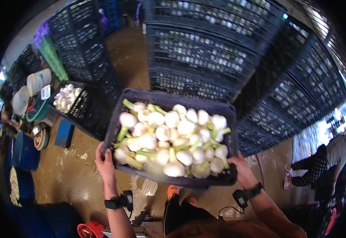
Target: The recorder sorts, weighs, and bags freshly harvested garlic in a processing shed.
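Note:
A dark plastic crate (177, 95) spans the space in front of my body, held up above the wet floor. Fresh garlic bulbs (173, 119), white with short green stem stubs, fill it in a loose heap. My left hand (105, 160) grips the crate's left end near the front corner, thumb over the rim. At the opposite end, my right hand (242, 170) holds the front right corner; its fingers are partly hidden by the crate wall. Each wrist wears a black strap with a small device.
Tall stacks of filled black crates (196, 56) stand ahead and to the right. A smaller crate of bulbs (67, 98) sits at left, near blue barrels (25, 151) and a blue block (64, 133). A red bucket (91, 229) is low left. Another person (318, 163) bends at far right.

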Available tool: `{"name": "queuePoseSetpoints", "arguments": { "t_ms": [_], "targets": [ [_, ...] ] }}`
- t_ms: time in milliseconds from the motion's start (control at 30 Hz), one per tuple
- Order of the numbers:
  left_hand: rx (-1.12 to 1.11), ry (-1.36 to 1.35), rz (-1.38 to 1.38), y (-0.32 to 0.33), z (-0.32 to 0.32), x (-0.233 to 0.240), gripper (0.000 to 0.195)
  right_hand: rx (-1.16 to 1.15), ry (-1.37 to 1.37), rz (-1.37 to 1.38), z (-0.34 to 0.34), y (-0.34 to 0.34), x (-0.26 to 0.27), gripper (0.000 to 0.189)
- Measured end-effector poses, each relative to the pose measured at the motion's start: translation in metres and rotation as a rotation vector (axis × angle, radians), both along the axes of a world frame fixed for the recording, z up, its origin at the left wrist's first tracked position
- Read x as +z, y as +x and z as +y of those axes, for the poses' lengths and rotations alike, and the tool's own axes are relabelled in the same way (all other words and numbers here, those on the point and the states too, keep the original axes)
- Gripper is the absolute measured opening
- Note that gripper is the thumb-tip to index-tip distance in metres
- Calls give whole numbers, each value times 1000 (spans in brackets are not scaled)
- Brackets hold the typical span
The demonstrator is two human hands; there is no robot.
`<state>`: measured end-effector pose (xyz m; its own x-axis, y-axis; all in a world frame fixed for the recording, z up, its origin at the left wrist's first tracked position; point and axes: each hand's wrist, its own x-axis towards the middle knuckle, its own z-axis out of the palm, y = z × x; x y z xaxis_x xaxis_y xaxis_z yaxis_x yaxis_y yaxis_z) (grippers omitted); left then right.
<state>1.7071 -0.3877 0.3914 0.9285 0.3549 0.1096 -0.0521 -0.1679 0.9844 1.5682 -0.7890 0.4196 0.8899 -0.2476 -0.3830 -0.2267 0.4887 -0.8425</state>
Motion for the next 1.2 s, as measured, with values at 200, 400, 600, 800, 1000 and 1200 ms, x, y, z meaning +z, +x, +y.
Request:
{"name": "queuePoseSetpoints", "arguments": {
  "t_ms": [200, 400, 600, 800, 1000, 1200],
  "targets": [
    [-90, -76, 38, 13, 9, -3, 31, -96, 56, -38, 13, -18, 0, 61],
    [-136, -98, 10, 12, 13, -13, 34, -49, 27, -38, 4, -24, -19, 66],
    [-91, -123, -41, -5, 6, -4, 34, -29, 8, -60, -1, -25, -20, 66],
    [-75, -95, -44, 12, 15, -21, 32, -49, 104, -77, 9, -23, -13, 64],
    [-68, -132, -21, 14, 9, -4, 32, -98, 107, -55, 22, -34, -1, 62],
    [-79, -70, -105, -1, 14, -19, 36, -79, 48, -98, 9, -27, -23, 61]
  ]
}}
